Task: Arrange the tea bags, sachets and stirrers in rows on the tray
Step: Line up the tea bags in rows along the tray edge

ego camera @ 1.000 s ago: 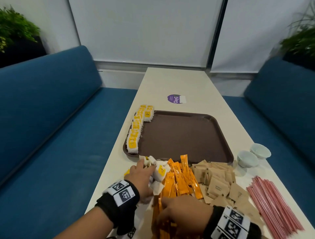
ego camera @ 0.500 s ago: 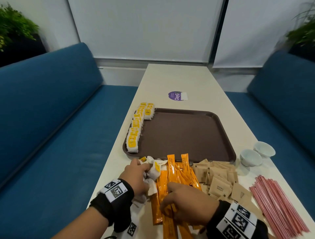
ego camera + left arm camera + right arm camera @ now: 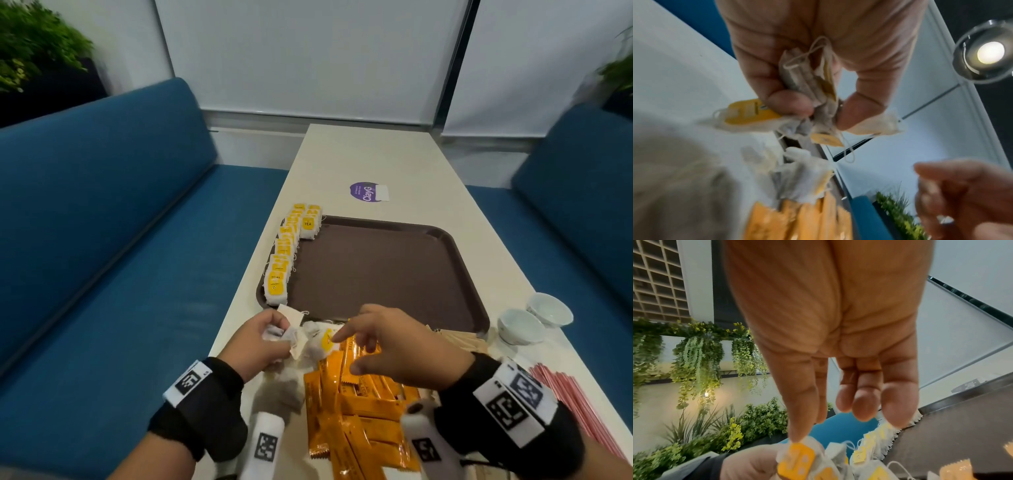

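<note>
My left hand [image 3: 255, 337] is gripping a bunch of tea bags [image 3: 809, 81] just above the table [image 3: 370, 154], near the tray's [image 3: 476, 308] front edge. My right hand [image 3: 394, 346] is holding nothing, fingers loosely extended, forefinger touching a yellow tag [image 3: 796, 457] on the bunch.

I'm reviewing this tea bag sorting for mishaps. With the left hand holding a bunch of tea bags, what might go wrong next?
1. The left hand pinches several tea bags at once, with strings looped together; pulling one free may drag others out.
2. The row of tea bags sits along the tray edge; a careless placement might topple it.
3. The right hand hovers over the orange sachets and could scatter them.
</note>
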A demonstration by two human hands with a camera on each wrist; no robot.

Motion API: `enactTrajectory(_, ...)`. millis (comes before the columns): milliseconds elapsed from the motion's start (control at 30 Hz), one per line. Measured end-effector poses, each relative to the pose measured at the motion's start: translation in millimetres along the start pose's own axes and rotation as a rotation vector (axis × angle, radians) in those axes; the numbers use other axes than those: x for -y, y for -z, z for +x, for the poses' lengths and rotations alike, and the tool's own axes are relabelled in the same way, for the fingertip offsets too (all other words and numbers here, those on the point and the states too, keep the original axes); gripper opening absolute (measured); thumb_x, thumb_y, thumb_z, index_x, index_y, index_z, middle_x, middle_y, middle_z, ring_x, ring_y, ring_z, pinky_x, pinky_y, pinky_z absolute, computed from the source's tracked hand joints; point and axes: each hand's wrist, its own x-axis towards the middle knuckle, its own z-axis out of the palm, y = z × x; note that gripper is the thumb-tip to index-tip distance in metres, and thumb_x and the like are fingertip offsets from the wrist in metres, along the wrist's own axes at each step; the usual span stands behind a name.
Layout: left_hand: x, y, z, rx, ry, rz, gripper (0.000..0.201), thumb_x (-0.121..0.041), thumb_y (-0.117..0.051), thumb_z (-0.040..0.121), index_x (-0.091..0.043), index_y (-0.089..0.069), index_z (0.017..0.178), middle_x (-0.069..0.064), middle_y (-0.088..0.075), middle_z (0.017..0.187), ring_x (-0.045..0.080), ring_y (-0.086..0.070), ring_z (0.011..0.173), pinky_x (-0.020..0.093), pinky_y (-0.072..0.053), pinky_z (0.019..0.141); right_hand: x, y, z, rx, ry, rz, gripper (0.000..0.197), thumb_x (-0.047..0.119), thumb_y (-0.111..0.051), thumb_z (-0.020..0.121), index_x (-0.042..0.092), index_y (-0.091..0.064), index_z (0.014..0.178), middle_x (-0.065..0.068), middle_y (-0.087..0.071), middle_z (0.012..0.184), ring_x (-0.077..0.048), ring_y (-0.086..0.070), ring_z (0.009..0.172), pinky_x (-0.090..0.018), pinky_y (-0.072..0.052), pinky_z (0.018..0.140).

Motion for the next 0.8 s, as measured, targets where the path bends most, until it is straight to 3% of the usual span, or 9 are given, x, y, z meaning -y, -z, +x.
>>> enactTrajectory(67, -10, 4, -4, 0.056, 0.027, -0.18, 0.02, 0.0, -0.066, 0.074, -0.014, -0.053, 0.081, 0.008, -0.054, 0.076, 0.015, -0.052, 0.053, 0.022, -0.043, 0.045, 0, 2, 6, -0.041, -0.005, 0.059, 0.04, 0.027, -0.072, 0.081, 0.036, -0.06, 0.118, 0.015, -0.047, 0.094, -0.003, -0.051, 0.083, -0.019, -0.048, 0.075)
enactTrajectory(167, -27, 8, -12, 0.179, 0.065, -0.593, 0.035, -0.01, -0.074, 0.053, -0.014, -0.054, 0.08, 0.012, -0.057, 0.068, 0.012, -0.053, 0.045, 0.016, -0.038, 0.037, 0, 4, 17, -0.105, -0.012, 0.206, 0.039, 0.022, -0.071, 0.083, 0.035, -0.059, 0.117, 0.011, -0.052, 0.099, -0.005, -0.054, 0.085, -0.017, -0.049, 0.073)
enactTrajectory(267, -35, 7, -15, 0.265, 0.075, -0.945, 0.062, -0.015, -0.093, 0.018, -0.015, -0.073, 0.076, 0.01, -0.069, 0.077, 0.019, -0.065, 0.059, 0.016, -0.042, 0.034, 0, 7, 30, -0.145, -0.041, 0.417, 0.038, 0.013, -0.067, 0.085, 0.032, -0.055, 0.116, 0.006, -0.055, 0.1, -0.008, -0.057, 0.08, -0.019, -0.051, 0.061)
enactTrajectory(333, -37, 6, -13, 0.282, 0.077, -1.078, 0.068, -0.012, -0.094, 0.011, -0.011, -0.077, 0.076, 0.014, -0.07, 0.083, 0.025, -0.067, 0.061, 0.017, -0.043, 0.034, 2, 8, 37, -0.128, -0.064, 0.559, 0.038, 0.009, -0.065, 0.086, 0.029, -0.052, 0.116, 0.001, -0.057, 0.102, -0.011, -0.06, 0.079, -0.024, -0.054, 0.057)
enactTrajectory(433, -39, 2, -13, 0.325, 0.075, -1.117, 0.073, -0.009, -0.093, 0.012, -0.005, -0.076, 0.083, 0.018, -0.069, 0.086, 0.027, -0.067, 0.062, 0.019, -0.044, 0.034, 7, 5, 41, -0.099, -0.069, 0.686, 0.037, 0.011, -0.065, 0.087, 0.028, -0.05, 0.115, -0.003, -0.058, 0.104, -0.015, -0.063, 0.082, -0.03, -0.055, 0.058)
enactTrajectory(567, -38, -2, -15, 0.373, 0.07, -1.103, 0.068, -0.009, -0.093, 0.017, -0.004, -0.074, 0.082, 0.017, -0.067, 0.079, 0.026, -0.066, 0.063, 0.02, -0.046, 0.035, 16, 2, 42, -0.118, -0.004, 0.858, 0.042, 0.022, -0.07, 0.082, 0.035, -0.05, 0.116, -0.008, -0.056, 0.112, -0.02, -0.066, 0.086, -0.031, -0.052, 0.052)
enactTrajectory(667, -36, -6, -15, 0.35, 0.078, -1.046, 0.069, -0.013, -0.093, 0.015, -0.007, -0.073, 0.08, 0.014, -0.068, 0.078, 0.025, -0.068, 0.065, 0.021, -0.046, 0.035, 21, -2, 44, -0.139, 0.022, 0.791, 0.044, 0.025, -0.073, 0.078, 0.04, -0.051, 0.112, -0.005, -0.054, 0.117, -0.027, -0.066, 0.091, -0.029, -0.051, 0.049)
enactTrajectory(800, -33, -10, -12, 0.302, 0.104, -0.967, 0.088, -0.007, -0.087, 0.022, -0.01, -0.061, 0.106, 0.016, -0.068, 0.088, 0.028, -0.07, 0.073, 0.024, -0.049, 0.038, 23, -6, 45, -0.21, 0.051, 0.674, 0.038, 0.02, -0.073, 0.08, 0.041, -0.052, 0.103, 0.006, -0.053, 0.109, -0.021, -0.064, 0.082, -0.024, -0.051, 0.048)
